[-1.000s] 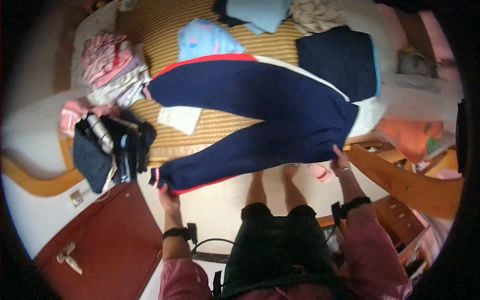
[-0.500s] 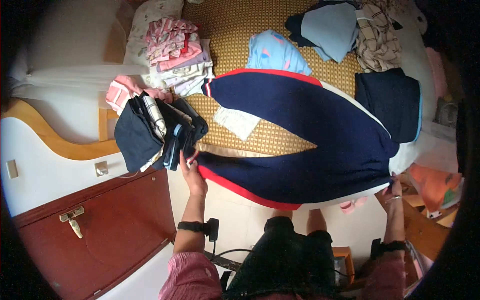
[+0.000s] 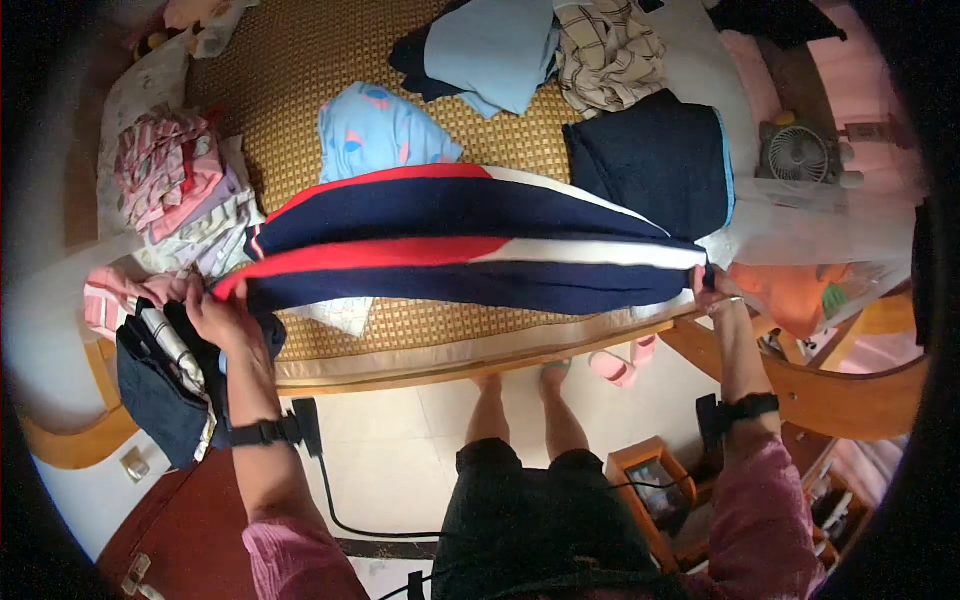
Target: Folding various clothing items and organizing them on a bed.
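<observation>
Navy trousers (image 3: 400, 215) with red and white side stripes stretch across the near side of the woven mat (image 3: 285, 55) on the bed. One leg lies folded up over the other, so two striped edges run side by side. My left hand (image 3: 225, 320) pinches the cuff end of the near leg, close to a pile of dark folded clothes (image 3: 160, 385). At the waist end, my right hand (image 3: 712, 290) is closed on the fabric. Partly under the trousers lies a white patterned cloth (image 3: 345, 315).
Folded pink clothes (image 3: 165, 170) are stacked at left. Beyond the trousers lie a light blue patterned garment (image 3: 380, 130), a pale blue one (image 3: 495, 50), checked fabric (image 3: 610, 55) and a dark folded garment (image 3: 655, 160). A small fan (image 3: 797, 153) stands at right; pink slippers (image 3: 615, 368) are on the floor.
The near leg has been lifted and folded over the far leg, covering the gap between them. My view has shifted right, so the bed's things appear further left.
</observation>
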A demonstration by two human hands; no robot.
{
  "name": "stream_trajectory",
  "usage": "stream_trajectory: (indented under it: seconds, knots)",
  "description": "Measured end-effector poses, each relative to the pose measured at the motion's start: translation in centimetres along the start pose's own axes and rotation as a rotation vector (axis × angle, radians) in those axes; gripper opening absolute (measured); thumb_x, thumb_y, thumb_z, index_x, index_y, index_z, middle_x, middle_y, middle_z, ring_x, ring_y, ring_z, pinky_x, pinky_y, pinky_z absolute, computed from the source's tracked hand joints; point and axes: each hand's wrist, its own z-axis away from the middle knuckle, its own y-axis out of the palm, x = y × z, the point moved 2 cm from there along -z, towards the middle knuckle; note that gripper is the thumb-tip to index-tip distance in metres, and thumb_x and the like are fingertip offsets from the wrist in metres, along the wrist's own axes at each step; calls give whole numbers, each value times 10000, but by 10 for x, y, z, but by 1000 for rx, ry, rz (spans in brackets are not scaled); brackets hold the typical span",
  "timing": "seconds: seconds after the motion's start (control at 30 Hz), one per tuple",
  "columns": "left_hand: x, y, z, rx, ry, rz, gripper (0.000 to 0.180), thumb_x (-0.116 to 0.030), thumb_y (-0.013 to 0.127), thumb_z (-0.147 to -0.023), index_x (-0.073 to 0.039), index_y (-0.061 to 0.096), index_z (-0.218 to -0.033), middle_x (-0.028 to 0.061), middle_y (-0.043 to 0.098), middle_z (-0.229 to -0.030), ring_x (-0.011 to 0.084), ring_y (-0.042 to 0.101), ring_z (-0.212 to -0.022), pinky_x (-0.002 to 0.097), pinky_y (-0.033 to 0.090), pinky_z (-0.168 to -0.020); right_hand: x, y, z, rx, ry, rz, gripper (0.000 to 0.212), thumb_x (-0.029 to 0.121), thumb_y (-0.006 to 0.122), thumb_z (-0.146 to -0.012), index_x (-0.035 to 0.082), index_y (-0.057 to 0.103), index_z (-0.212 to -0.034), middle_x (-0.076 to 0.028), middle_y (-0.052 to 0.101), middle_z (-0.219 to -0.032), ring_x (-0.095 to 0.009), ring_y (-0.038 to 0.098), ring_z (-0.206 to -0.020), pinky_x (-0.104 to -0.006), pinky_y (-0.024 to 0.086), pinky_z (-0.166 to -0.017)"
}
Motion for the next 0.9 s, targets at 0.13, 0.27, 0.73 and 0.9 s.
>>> stream_trajectory:
  seconds: [0.13,0.27,0.73,0.9]
  knots:
    - [18,56,-23,30,-207,95,615,-134,516,-890,-195,147,-1378,103,457,-1173,266,534,-961,456,486,-755,-31,46,42,240,-32,254,307,231,717,-764,23,552,-918,-54,580,-771,-149,576,-672,-263,544,-606]
    - [62,65,18,213,-165,-251,650,-153,644,-821,-144,242,-1332,41,473,-1011,145,492,-807,322,444,-667,-36,35,40,110,-414,1048,517,231,767,-707,78,488,-1114,-23,592,-922,-115,530,-752,-263,446,-633]
    - [166,69,191,238,-1087,116,284,-248,669,-797,-83,553,-997,57,601,-917,187,570,-786,324,492,-664,-57,21,45,404,-213,995,561,171,745,-713,43,484,-1193,-52,583,-1076,-156,558,-953,-286,440,-875]
    - [135,70,199,167,-974,177,316,-176,636,-792,-75,532,-1073,77,603,-976,226,581,-855,356,490,-739,-53,6,69,422,-303,1111,507,157,724,-716,38,512,-1161,-56,589,-1060,-162,571,-937,-301,468,-829]
